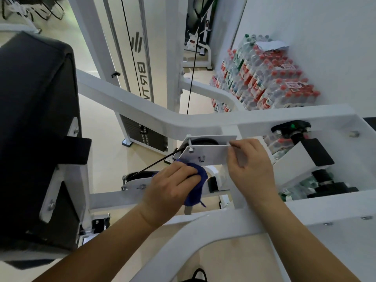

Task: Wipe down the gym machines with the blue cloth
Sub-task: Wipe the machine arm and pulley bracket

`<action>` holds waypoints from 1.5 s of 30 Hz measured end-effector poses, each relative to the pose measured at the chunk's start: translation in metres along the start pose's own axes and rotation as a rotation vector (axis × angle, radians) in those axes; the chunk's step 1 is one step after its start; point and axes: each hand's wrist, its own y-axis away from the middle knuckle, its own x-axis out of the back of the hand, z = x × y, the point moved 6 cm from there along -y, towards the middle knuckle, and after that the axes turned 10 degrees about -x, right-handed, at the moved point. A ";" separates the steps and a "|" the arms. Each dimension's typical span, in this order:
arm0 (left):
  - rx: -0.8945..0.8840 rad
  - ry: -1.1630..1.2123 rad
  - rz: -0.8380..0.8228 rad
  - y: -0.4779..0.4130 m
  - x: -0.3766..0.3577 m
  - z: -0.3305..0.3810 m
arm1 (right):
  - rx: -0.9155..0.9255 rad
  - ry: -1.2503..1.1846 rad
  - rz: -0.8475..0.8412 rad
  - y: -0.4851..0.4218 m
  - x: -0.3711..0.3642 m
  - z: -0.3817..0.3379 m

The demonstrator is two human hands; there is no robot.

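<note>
— Nearest us, low in the frame, the white frame tube (213, 222) runs across, and both our forearms reach over it. What do we have in each grip?

— Our left grip (173, 186), just below centre, curls its fingers round the blue cloth (196, 186). The cloth is bunched under the fingertips, and a loose tail hangs below the palm. Our right grip (251, 163), right of centre, pinches the end of the bracket plate (209, 152) between thumb and curled fingers.

— And where does the cloth meet the machine?

— It presses on the plate's lower left edge, just beside the bolts (201, 159). The pulley wheel (203, 141) sits just above, between the two plates.

— Then what could we get wrong from here?

— We judge a snag likeliest, because the bolt ends could catch the fabric as we rub past them. The black cable (154, 165) runs off to the left, just beside the cloth. If it moved, the hanging tail or our fingertips could be drawn into the wheel.

— Anything further off?

— The weight stack (142, 137) stands left of centre. Packs of water bottles (264, 78) lie by the wall at upper right, well apart from the cloth.
</note>
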 end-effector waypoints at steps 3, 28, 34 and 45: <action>-0.007 -0.010 0.055 -0.014 -0.003 -0.005 | -0.011 -0.001 0.003 -0.002 0.000 -0.001; 0.027 0.235 -0.073 -0.019 -0.076 0.023 | -0.215 -0.225 -0.060 0.000 0.018 0.018; 0.064 0.244 -0.128 0.003 -0.115 0.010 | -0.223 -0.229 -0.056 -0.003 0.014 0.019; 0.684 0.678 -0.111 0.027 -0.138 0.004 | -0.247 -0.225 -0.065 -0.009 0.006 0.022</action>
